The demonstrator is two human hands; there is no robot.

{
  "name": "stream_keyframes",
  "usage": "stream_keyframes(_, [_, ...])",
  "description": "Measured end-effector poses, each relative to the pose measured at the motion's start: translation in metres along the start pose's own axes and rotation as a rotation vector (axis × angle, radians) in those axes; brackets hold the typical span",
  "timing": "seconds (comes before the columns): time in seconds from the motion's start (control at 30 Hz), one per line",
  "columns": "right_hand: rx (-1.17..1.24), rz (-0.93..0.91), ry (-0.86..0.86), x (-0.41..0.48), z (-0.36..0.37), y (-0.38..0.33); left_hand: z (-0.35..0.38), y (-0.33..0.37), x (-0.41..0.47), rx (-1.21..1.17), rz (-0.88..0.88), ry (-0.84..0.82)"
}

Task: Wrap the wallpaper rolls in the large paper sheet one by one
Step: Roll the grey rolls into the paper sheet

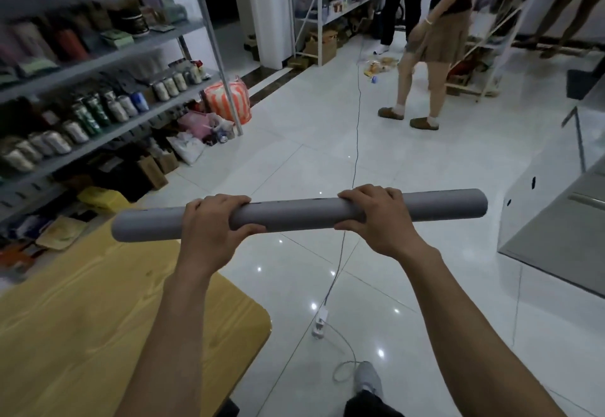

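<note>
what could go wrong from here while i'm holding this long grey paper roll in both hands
Trip: a thin white cable and white power strip lie on the floor just ahead of the grey shoe.
Bump: the long grey roll, gripped by the left hand and right hand, sticks out past both; its left end hangs over the yellow wooden table, and its right could clip the person standing ahead when turning.

Dim, even indoor light, with small bright ceiling-lamp glints on the glossy tile floor (294, 161). The shelves (82, 66) at left are smeared by blur. Straight lines bow toward the edges from the wide lens.
</note>
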State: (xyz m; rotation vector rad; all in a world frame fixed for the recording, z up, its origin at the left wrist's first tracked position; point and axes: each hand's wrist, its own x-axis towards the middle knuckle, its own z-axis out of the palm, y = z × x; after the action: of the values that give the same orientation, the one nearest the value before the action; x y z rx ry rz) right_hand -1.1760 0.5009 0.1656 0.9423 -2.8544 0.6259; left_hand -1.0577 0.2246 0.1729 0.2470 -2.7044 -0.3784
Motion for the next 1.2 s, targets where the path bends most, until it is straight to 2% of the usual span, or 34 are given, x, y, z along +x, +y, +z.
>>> stream_keyframes(0.27, [0.020, -0.121, -0.061, 0.111, -0.013, 0.068, 0.037, 0.022, 0.086, 0.057, -0.111, 0.044])
stream_keyframes(0.57, [0.024, -0.254, -0.117, 0.241, 0.013, 0.077, 0.056, -0.017, 0.168, 0.098, -0.254, 0.084])
stream_keyframes(0.73, [0.024, -0.298, -0.128, 0.333, 0.047, 0.061, 0.068, -0.076, 0.230, 0.103, -0.295, 0.096])
stream_keyframes(0.9, [0.029, -0.319, -0.139, 0.449, 0.089, 0.021, 0.071, -0.168, 0.309, 0.117, -0.335, 0.093])
stream_keyframes(1.2, [0.051, -0.405, -0.135, 0.628, 0.128, -0.085, 0.024, -0.315, 0.420, 0.178, -0.386, 0.131])
